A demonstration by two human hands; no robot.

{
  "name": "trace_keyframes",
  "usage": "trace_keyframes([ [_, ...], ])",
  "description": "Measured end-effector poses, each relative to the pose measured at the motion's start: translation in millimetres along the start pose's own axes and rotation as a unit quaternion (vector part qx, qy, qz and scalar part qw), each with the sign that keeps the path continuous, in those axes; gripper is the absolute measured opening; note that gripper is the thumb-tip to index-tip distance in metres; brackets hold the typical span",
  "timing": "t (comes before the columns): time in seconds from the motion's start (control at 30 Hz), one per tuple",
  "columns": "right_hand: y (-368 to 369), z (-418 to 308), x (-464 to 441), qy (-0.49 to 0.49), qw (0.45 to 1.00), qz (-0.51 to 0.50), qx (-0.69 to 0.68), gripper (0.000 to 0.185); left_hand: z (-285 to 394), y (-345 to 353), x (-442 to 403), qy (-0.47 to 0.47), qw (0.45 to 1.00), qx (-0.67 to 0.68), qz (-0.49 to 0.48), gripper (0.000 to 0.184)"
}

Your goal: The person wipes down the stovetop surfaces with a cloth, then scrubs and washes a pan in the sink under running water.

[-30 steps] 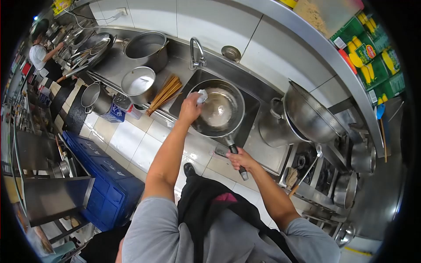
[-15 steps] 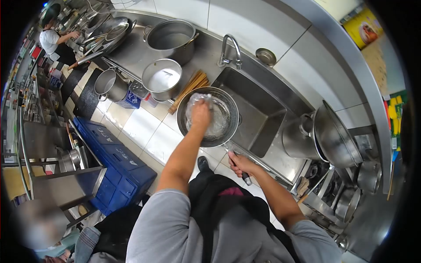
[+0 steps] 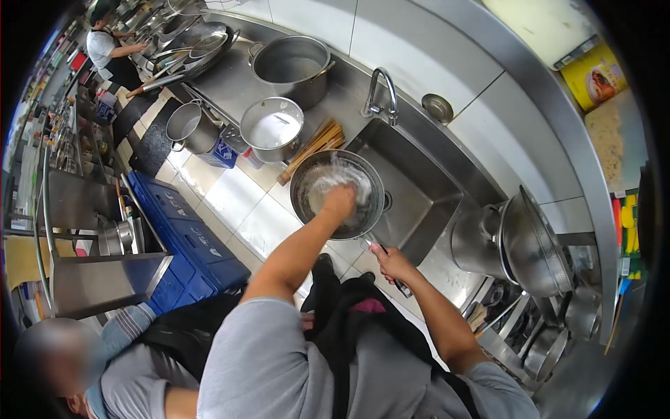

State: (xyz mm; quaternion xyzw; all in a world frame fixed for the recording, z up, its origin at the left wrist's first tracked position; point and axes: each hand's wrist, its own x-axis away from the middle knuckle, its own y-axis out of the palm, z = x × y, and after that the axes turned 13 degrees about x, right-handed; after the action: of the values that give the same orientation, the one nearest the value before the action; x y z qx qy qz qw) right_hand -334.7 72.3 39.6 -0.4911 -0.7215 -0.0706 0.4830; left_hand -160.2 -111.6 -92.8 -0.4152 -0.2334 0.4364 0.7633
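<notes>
My left hand is down inside a dark frying pan, closed on a crumpled, shiny wad that looks like clear plastic. Motion blurs the wad, and whitish wet streaks or suds show around it. With my right hand I grip the pan's long handle, fingers wrapped round it. The pan is over the left front edge of a steel sink. Touching or close to its far left rim is a bamboo brush, a bundle of thin sticks.
A pot with whitish contents and a large stockpot stand on the counter left of the faucet. Stacked pots stand right of the sink. A blue crate is at left. One person is close behind-left; another works far left.
My left hand has swept the wad rightward across the pan. My right hand still holds the handle. The view has shifted slightly, and the nearby person at lower left shows more.
</notes>
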Motion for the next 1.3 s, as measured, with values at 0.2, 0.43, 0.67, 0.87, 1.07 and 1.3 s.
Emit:
trace_keyframes([
  [0.2,-10,4,3,-0.019,0.999,-0.031,-0.025,0.065,-16,-90,21,-0.025,0.996,-0.088,-0.002,0.037],
  [0.43,-21,10,31,-0.058,0.997,-0.057,0.007,0.044,3,-90,-13,0.102,0.992,-0.076,0.01,0.041],
  [0.67,-22,31,60,-0.047,0.924,-0.245,-0.289,0.027,52,-89,-35,0.209,0.954,0.12,0.179,0.054],
  [0.87,-20,42,83,-0.055,0.957,-0.164,-0.233,0.029,61,-96,-48,0.091,0.974,0.115,0.175,0.048],
  [1.07,0,65,82,-0.065,0.974,-0.086,-0.199,0.036,69,-109,-53,-0.052,0.981,0.135,0.127,0.04],
  [1.3,29,73,67,-0.059,0.982,-0.072,-0.166,0.049,68,-87,-68,0.063,0.978,0.065,0.188,0.032],
])
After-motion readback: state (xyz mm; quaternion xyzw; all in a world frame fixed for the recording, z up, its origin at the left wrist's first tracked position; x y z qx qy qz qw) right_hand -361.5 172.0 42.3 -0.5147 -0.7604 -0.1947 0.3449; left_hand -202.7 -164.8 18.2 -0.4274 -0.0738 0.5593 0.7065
